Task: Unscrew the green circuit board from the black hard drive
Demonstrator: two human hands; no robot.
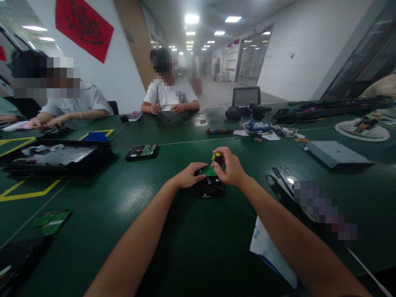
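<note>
In front of me on the green table lies a small black device (pixel 210 188) with a green circuit board (pixel 209 170) showing at its far end. My left hand (pixel 191 175) grips its left side, thumb on the near side and fingers over the far edge. My right hand (pixel 229 167) is closed around a screwdriver (pixel 218 157) whose yellow-topped handle stands upright over the board. Its tip is hidden by my fingers, so I cannot tell whether it touches a screw.
Another black device with a board (pixel 142 152) lies ahead to the left, near a black tray (pixel 58 156). Loose green boards (pixel 52 220) are at left. To the right are a grey metal box (pixel 338 154) and a white packet (pixel 272 251). Two people sit across the table.
</note>
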